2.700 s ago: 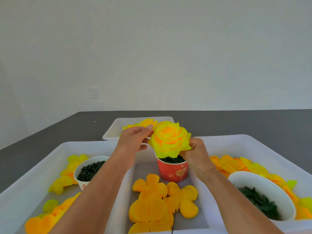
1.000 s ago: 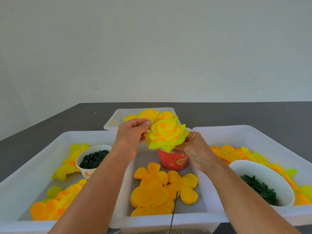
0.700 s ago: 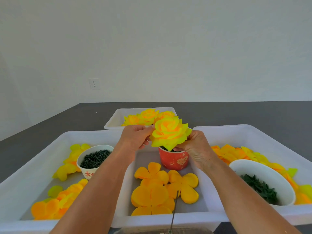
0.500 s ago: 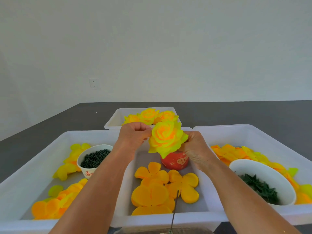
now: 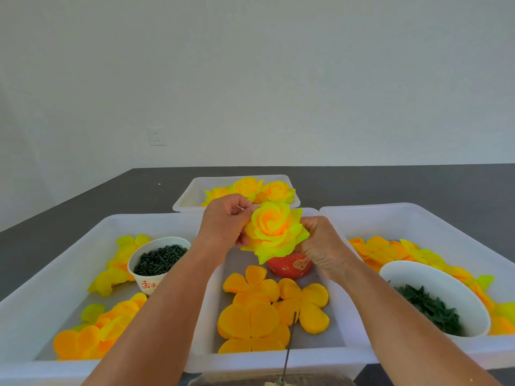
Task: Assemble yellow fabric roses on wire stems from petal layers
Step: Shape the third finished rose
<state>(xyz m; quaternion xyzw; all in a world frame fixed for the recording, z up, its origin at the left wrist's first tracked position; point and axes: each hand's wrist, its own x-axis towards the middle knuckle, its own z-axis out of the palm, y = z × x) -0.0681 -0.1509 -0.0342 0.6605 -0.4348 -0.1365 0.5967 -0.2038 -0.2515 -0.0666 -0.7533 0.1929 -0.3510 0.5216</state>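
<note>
Left hand pinches the upper-left outer petals of the layered yellow-and-orange fabric rose, fingers curled onto the petal edge; right hand grips the rose from its right side and underneath, fingers curled behind the bloom, exact hold on the base hidden. Rose is held in the air between both hands, above the red paper cup in the middle white plastic tray, face tilted toward the camera. No stem visible under the bloom; a thin wire shows low in the view, connection unclear. Step looks like final shaping, with petals being fluffed on a nearly finished flower. Next move probably calls for setting it with the finished yellow roses in the far white tray, without crushing petals. Around: flat orange petal layers in the middle tray, white paper cup of dark green pieces in the left tray, white bowl of green leaves in the right tray.
</note>
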